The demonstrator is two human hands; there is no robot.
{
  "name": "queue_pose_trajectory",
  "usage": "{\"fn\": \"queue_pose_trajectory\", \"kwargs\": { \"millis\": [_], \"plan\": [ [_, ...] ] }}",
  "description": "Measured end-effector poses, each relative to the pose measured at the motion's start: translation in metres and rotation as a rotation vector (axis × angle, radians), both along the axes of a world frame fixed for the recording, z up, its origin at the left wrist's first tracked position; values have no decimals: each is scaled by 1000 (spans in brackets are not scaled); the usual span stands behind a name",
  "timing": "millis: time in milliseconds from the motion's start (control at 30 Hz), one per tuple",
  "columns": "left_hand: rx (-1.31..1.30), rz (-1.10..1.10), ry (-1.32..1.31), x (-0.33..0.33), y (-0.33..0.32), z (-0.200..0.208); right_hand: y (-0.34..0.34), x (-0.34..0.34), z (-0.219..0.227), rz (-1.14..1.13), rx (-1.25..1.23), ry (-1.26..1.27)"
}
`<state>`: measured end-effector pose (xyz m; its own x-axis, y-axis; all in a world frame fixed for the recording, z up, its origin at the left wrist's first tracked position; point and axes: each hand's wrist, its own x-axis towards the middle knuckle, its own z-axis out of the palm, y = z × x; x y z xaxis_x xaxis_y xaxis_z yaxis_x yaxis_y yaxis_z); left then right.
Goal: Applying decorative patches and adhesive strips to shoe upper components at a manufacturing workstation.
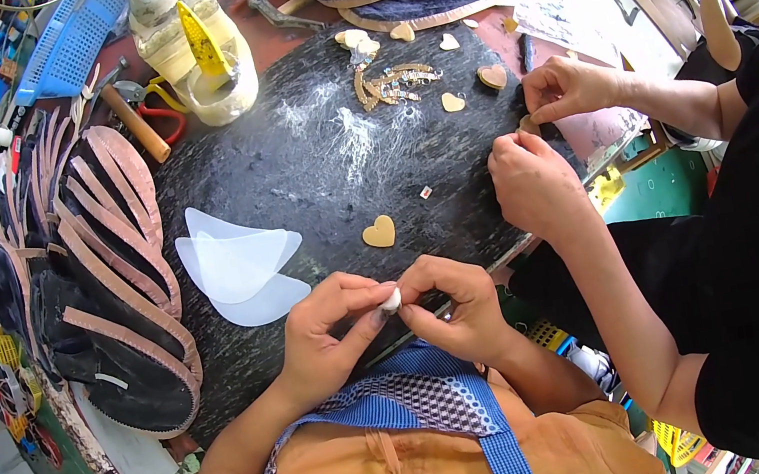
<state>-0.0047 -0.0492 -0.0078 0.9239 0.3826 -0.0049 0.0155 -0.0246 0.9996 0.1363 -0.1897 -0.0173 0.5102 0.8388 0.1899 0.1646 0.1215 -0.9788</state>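
Thumb and forefinger of the left hand (pixel 340 330) and of the right hand (pixel 453 305) are pinched narrow on the same small white bit (pixel 393 302), held over the near edge of a black board (pixel 320 186). From that bit, 1 tan heart (pixel 379 233) lies at 12 o'clock, a tiny chip (pixel 426 192) at 1, and overlapping translucent sheets (pixel 243 266) at 10. Pale scuffs whiten the board's streaked top farther out at 12. Beyond them are beaded trim (pixel 399 86) and more hearts.

At 2 o'clock a co-worker (pixel 753 222) in black works with both hands at the board's edge. Trimmed black soles (pixel 114 284) heap up between 9 and 10; a glue pot (pixel 216 88) stands at 11, a blue basket (pixel 75 37) between 10 and 11. Green floor (pixel 662 197) shows toward 2:30, and crowded shop clutter fills the rim from 8 to 10.
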Motion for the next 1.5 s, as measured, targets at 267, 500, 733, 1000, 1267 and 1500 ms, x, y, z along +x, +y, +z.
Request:
{"fn": "queue_pose_trajectory", "kwargs": {
  "millis": [267,500,733,1000,1267,1500],
  "plan": [
    [229,-14,-21,1,2,7,-3,-1,1,23,-40,46],
    [79,22,94,-3,-2,7,-4,-7,-1,56,-60,93],
    [421,62,-55,8,1,13,4,-6,8,-25,-129,-4],
    [-268,156,87,3,13,-6,-7,1,0,30,-108,54],
    [-400,152,120,4,18,-2,-33,21,12,137,-302,-22],
    [-120,-65,233,2,20,4,-18,21,15,74,-272,-171]
  ]
}}
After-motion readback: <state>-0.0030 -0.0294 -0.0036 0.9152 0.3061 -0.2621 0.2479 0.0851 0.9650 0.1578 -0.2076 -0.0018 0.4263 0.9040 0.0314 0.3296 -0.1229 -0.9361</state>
